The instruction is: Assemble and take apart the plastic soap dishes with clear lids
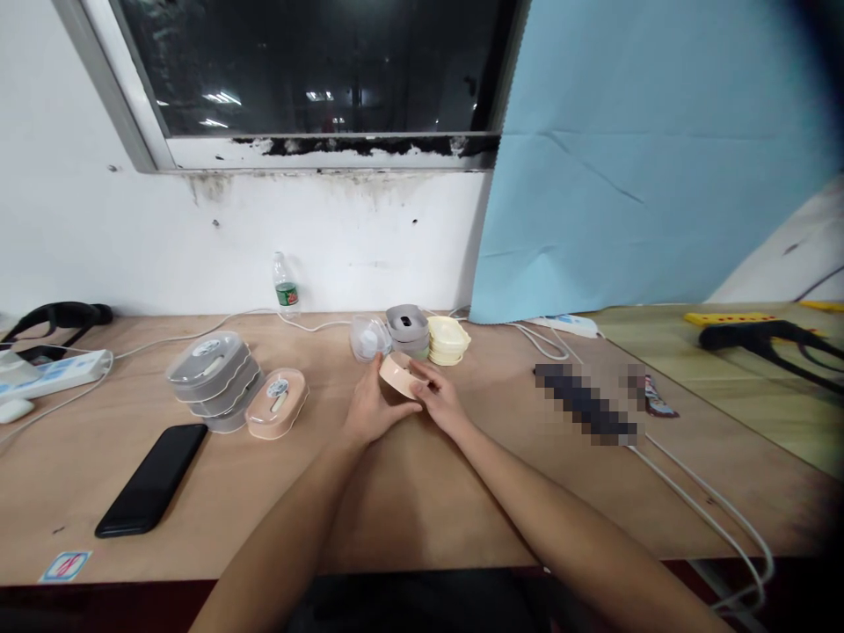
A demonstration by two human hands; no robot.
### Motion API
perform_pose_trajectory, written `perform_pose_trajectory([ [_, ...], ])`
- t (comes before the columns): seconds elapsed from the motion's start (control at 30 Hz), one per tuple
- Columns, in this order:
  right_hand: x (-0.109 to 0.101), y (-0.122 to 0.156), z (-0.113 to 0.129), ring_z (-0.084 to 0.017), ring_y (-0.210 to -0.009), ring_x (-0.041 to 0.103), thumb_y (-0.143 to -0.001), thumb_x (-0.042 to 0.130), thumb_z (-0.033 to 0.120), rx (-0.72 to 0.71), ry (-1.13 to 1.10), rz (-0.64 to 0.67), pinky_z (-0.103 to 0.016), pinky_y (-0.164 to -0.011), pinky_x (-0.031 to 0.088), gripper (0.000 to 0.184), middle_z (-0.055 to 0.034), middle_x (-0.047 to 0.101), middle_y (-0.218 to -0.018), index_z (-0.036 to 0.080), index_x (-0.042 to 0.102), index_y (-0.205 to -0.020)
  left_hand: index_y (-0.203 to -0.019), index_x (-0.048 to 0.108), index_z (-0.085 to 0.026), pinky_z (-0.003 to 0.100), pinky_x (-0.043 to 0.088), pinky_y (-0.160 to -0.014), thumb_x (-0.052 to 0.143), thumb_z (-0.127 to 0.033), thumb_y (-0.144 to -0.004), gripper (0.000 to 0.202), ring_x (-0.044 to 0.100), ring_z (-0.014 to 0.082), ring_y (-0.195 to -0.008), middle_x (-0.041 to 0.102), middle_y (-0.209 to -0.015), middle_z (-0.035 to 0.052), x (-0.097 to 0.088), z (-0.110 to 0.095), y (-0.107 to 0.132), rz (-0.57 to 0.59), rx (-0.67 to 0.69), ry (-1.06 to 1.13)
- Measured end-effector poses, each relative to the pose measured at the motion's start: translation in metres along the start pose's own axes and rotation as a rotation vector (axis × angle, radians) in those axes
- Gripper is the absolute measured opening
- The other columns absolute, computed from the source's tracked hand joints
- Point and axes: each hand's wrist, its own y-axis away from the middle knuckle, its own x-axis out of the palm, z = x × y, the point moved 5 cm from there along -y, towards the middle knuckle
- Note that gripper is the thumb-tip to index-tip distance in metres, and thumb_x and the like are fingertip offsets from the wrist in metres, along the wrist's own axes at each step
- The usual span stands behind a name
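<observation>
Left hand (374, 406) and right hand (443, 403): fingers grasping peach container (396, 376) between them, over middle of tabletop (422, 501), toward back edge. Just beyond: clear container (367, 339), grey container (409, 336), yellow stack (448, 341). Toward left edge: lidded peach container (278, 411) beside lidded grey stack (221, 382). Black phone (153, 479) toward front-left corner.

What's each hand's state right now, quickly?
Left hand: closed around the left side of a peach-coloured piece, holding it.
Right hand: holding the same piece by its right side.
</observation>
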Motion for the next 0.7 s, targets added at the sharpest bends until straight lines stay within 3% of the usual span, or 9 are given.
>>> perform_pose_trajectory([
  [0.13, 0.008, 0.003, -0.006, -0.03, -0.109, 0.061, -0.074, 0.066, 0.058, 0.063, -0.132, 0.053, -0.048, -0.095, 0.047, 0.056, -0.0111, 0.066, -0.118, 0.021, 0.066, -0.116, -0.145, 0.027, -0.022, 0.05, 0.036, -0.105, 0.079, -0.044, -0.063, 0.1, 0.045, 0.0353, -0.127, 0.046, -0.139, 0.0158, -0.002, -0.01, 0.002, -0.024, -0.008, -0.106],
  [0.3, -0.004, 0.002, 0.009, -0.029, -0.106, 0.063, -0.071, 0.07, 0.056, -0.037, -0.131, -0.095, -0.048, -0.097, 0.047, 0.041, -0.0107, 0.07, -0.107, 0.021, 0.072, -0.093, -0.145, 0.026, -0.022, 0.047, 0.036, -0.106, 0.077, -0.035, -0.066, 0.094, 0.045, 0.0338, -0.127, 0.046, -0.139, 0.0154, -0.001, -0.022, 0.0, -0.028, 0.082, -0.07],
  [0.5, -0.033, -0.001, 0.015, -0.031, -0.108, 0.061, -0.067, 0.07, 0.063, -0.129, -0.065, -0.227, -0.051, -0.098, 0.045, 0.044, -0.0112, 0.07, -0.106, 0.022, 0.071, -0.086, -0.144, 0.029, -0.025, 0.051, 0.037, -0.105, 0.079, -0.033, -0.063, 0.096, 0.045, 0.0352, -0.127, 0.046, -0.14, 0.0136, 0.002, -0.025, -0.002, 0.178, 0.172, -0.107],
  [0.6, -0.037, 0.0, 0.013, -0.031, -0.108, 0.061, -0.07, 0.063, 0.069, -0.124, -0.074, -0.237, -0.05, -0.097, 0.045, 0.053, -0.0121, 0.068, -0.109, 0.022, 0.069, -0.095, -0.144, 0.03, -0.028, 0.053, 0.033, -0.106, 0.083, -0.04, -0.056, 0.103, 0.041, 0.0378, -0.13, 0.044, -0.142, 0.0127, 0.001, -0.021, -0.002, 0.218, 0.162, -0.151],
  [0.7, -0.033, 0.002, 0.019, -0.032, -0.115, 0.056, -0.063, 0.068, 0.069, -0.161, -0.034, -0.206, -0.048, -0.099, 0.044, 0.075, -0.0132, 0.062, -0.122, 0.022, 0.058, -0.12, -0.143, 0.032, -0.026, 0.052, 0.033, -0.106, 0.078, -0.042, -0.065, 0.092, 0.041, 0.0369, -0.13, 0.044, -0.142, 0.0137, -0.002, -0.017, -0.003, 0.149, 0.177, -0.181],
])
